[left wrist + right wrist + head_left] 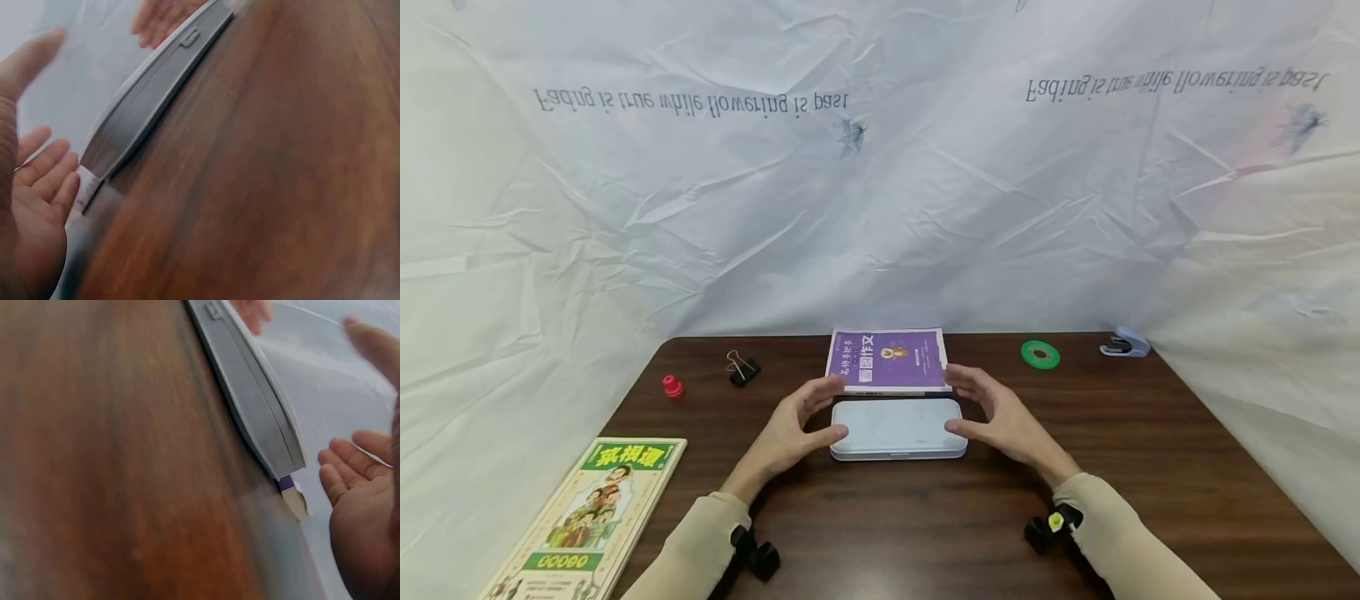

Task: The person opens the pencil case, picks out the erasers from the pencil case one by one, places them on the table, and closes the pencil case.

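Observation:
A flat white pencil case [897, 427] with rounded corners lies lid up in the middle of the table, its small front clasp [190, 37] showing in the left wrist view. By the case's left end is my left hand [790, 429], fingers spread and gently bent, thumb pointing inward over the corner. My right hand [1006, 421] mirrors it at the right end, thumb tip over the lid's edge in the head view. Both wrist views show the palms facing the ends of the case, with nothing in them. Right behind the case lies a purple-covered book [891, 362].
A green and cream book [598, 508] lies at the table's left edge. Farther back on the left are a red piece [672, 386] and a black binder clip [744, 371]. A green tape roll [1040, 354] and a light blue stapler-like object [1126, 342] lie back right, before a white sheet [910, 208].

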### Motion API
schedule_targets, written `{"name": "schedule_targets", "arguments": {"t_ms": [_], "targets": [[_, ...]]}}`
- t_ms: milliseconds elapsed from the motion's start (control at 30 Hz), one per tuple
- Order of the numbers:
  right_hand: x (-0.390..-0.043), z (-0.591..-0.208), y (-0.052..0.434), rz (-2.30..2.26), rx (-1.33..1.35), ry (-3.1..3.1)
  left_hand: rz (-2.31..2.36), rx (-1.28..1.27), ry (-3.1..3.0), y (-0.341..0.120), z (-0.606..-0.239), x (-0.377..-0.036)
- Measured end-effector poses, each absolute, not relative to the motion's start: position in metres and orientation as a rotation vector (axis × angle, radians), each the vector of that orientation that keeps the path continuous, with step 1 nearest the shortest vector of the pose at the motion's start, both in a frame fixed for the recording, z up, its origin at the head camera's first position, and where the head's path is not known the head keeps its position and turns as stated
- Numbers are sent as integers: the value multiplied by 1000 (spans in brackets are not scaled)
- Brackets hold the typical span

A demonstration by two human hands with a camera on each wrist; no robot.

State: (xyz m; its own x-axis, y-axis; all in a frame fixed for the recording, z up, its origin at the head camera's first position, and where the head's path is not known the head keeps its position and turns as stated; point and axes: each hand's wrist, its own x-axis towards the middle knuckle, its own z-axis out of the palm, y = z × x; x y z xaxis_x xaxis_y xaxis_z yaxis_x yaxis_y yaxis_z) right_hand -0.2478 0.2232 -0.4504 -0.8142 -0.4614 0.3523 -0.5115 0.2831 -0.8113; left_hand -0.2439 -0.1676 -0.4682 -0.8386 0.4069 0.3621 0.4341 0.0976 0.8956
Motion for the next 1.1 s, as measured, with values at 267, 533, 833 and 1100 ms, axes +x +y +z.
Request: {"name": "schedule_targets", "arguments": {"t_ms": [267,533,833,1100], "targets": [[-249,-465,235,1435,968,-2664,-1614,-865,-2555,-171,-475,-245],[-249,-462,235,1223,957,-2779,-1300,-895,-2660,-169,-476,-246],[-257,-464,233,1320,881,-2754,-1274,-822,-2698,-165,-472,-244],[-265,-463,237,1557,884,-2697,-1294,-800,-2700,-161,-470,-242]]}}
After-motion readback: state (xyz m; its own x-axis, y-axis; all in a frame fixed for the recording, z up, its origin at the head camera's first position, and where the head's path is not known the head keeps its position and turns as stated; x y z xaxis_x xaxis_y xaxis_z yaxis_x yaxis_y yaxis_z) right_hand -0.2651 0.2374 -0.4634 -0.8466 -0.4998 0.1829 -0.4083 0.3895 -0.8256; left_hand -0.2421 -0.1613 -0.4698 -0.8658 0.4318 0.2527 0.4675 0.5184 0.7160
